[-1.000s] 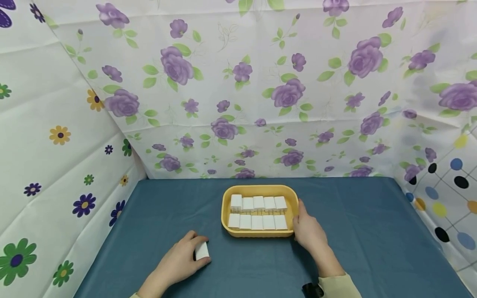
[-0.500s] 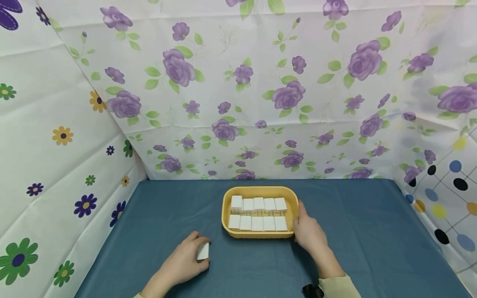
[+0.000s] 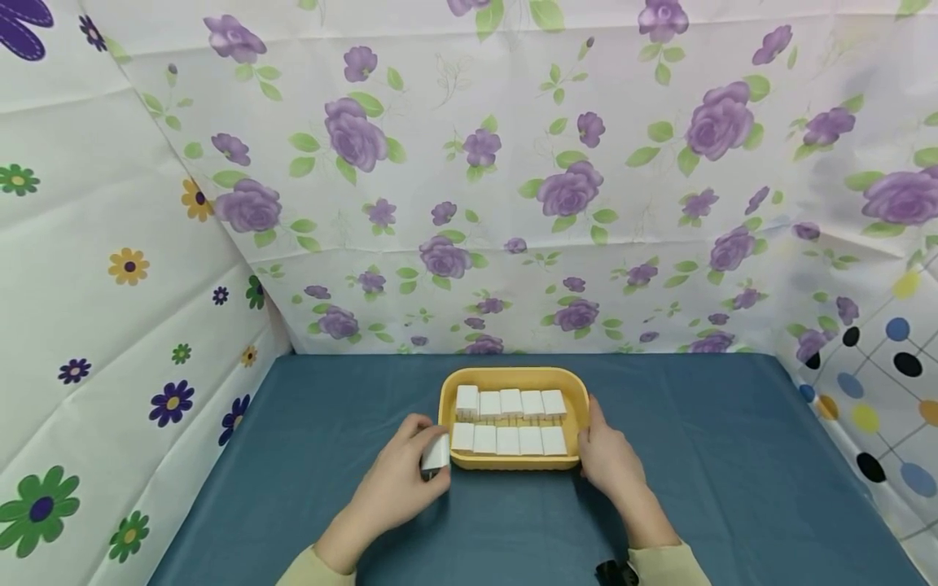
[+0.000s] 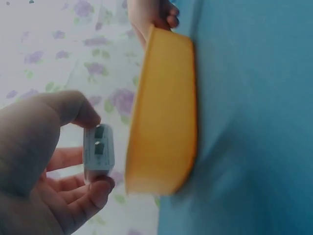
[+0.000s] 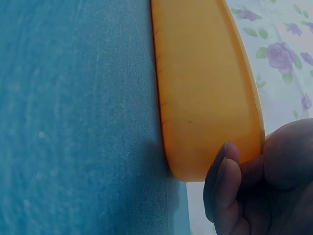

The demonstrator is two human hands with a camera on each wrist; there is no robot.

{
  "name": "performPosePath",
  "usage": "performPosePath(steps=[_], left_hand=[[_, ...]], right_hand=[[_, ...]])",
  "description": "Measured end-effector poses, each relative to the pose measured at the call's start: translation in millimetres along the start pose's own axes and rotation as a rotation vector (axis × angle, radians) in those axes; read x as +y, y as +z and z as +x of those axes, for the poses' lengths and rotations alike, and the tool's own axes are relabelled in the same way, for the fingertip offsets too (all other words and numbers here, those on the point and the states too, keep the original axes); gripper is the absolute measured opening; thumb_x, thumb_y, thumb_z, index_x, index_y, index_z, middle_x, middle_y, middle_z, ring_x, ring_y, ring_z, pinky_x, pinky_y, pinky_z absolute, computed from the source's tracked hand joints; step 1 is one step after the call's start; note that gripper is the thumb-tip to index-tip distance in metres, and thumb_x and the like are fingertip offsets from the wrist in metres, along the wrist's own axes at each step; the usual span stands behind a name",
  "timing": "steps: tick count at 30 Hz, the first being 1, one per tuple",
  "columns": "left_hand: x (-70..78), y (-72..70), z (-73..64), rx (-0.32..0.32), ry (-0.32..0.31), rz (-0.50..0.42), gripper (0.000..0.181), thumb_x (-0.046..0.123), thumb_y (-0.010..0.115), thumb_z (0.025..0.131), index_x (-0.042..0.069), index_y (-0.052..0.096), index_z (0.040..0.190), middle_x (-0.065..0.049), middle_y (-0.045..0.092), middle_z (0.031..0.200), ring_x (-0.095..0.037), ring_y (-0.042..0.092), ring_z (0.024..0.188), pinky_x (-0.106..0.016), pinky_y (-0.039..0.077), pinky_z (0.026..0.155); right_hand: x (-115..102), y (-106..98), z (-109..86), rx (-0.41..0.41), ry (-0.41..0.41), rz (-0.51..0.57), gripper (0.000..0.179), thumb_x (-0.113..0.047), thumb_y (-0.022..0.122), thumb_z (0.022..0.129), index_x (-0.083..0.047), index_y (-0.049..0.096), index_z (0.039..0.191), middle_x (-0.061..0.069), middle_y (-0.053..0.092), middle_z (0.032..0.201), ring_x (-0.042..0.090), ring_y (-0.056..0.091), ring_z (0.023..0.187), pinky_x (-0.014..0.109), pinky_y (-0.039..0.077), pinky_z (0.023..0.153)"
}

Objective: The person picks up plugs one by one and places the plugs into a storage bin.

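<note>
My left hand (image 3: 396, 482) pinches a white charger plug (image 3: 436, 452) between thumb and fingers, lifted beside the left end of a yellow tray (image 3: 513, 374). The left wrist view shows the plug's two flat metal prongs (image 4: 99, 148) facing that camera, with the tray's outer wall (image 4: 164, 112) just to the right. Two rows of similar white plugs stand in the tray, a back row (image 3: 510, 402) and a front row (image 3: 507, 440). At the tray's right end my right hand (image 3: 611, 462) grips the rim, its fingers (image 5: 227, 183) curled by the outer wall in the right wrist view.
A dark blue cloth (image 3: 703, 456) covers the table. Behind it hangs a white curtain (image 3: 506, 203) with purple flowers. Other patterned sheets stand at the left (image 3: 139, 342) and right (image 3: 890, 358) edges. Inside the tray, a strip at the right end shows bare yellow.
My left hand has lifted the charger plug off the table and carried it forward and right, up to the tray's left end. My right hand and the tray stay in place.
</note>
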State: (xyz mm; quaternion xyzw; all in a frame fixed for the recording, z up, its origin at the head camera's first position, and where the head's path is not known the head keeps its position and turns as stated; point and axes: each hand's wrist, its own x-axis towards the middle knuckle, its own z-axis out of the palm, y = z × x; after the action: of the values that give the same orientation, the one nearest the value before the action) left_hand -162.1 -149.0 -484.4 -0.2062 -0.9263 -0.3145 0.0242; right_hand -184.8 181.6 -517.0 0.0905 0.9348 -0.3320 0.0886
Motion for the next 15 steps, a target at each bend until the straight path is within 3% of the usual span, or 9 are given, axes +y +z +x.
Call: performPosePath(steps=[3,8,15], left_hand=[[14.3,5.2,19.9,0.026,0.038,0.018,0.054,0.019,0.077,0.095,0.006,0.066,0.146,-0.007,0.054,0.126,-0.009,0.049,0.073,-0.030,0.044,0.063],[29.4,19.1,54.4,0.004,0.077,0.067,0.057,0.021,0.073,0.098,0.004,0.061,0.151,-0.013,0.054,0.128,-0.009,0.039,0.057,-0.029,0.037,0.055],[32.1,45.4,88.6,-0.006,0.062,0.154,0.050,0.020,0.076,0.098,0.008,0.067,0.145,-0.013,0.060,0.128,-0.018,0.056,0.086,-0.035,0.050,0.069]], right_hand=[[1.1,-0.9,0.3,0.001,0.003,0.001,0.065,-0.023,0.030,0.114,-0.009,0.006,0.173,0.007,0.062,0.063,0.024,0.058,0.052,0.039,0.041,0.050],[0.4,-1.9,1.4,-0.003,0.010,0.013,0.065,-0.023,0.029,0.114,-0.010,0.006,0.173,0.008,0.063,0.063,0.024,0.059,0.052,0.039,0.042,0.050],[-0.9,-0.3,0.8,-0.002,0.011,0.015,0.065,-0.025,0.029,0.114,-0.010,0.007,0.173,0.007,0.063,0.063,0.024,0.059,0.053,0.039,0.042,0.051]])
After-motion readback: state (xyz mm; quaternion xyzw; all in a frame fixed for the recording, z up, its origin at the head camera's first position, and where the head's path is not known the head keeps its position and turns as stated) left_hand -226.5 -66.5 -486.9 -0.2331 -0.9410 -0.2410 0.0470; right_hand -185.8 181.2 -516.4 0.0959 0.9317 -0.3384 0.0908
